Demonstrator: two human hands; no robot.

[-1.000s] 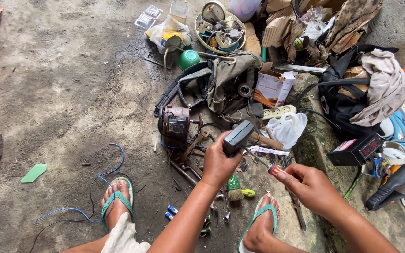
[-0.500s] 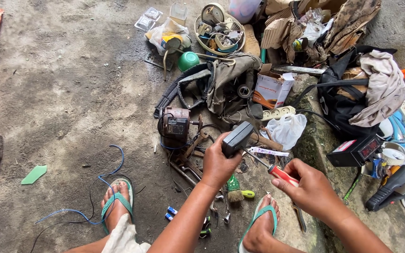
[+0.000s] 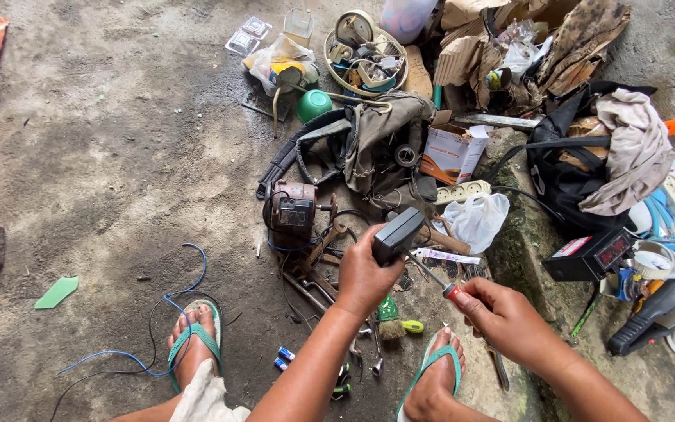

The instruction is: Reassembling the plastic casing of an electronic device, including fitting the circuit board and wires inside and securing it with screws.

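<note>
My left hand (image 3: 362, 275) grips a small dark grey box-shaped device (image 3: 398, 233) and holds it up over the floor. My right hand (image 3: 501, 319) holds a screwdriver (image 3: 434, 279) with a red handle, and its metal tip points up and left at the underside of the device. Both hands hover above a scatter of tools between my two feet in green flip-flops (image 3: 193, 344).
A rusty small motor (image 3: 293, 212) lies just left of the hands. A brush with a green handle (image 3: 394, 324), pliers and small batteries (image 3: 284, 359) sit below. Bags, a cardboard box (image 3: 449, 150), a white power strip (image 3: 462, 191), a basket of parts (image 3: 365, 51) and a blue wire (image 3: 181, 293) surround the spot.
My right hand has brought the screwdriver up and left until its tip meets the device. My left hand has kept the device nearly still.
</note>
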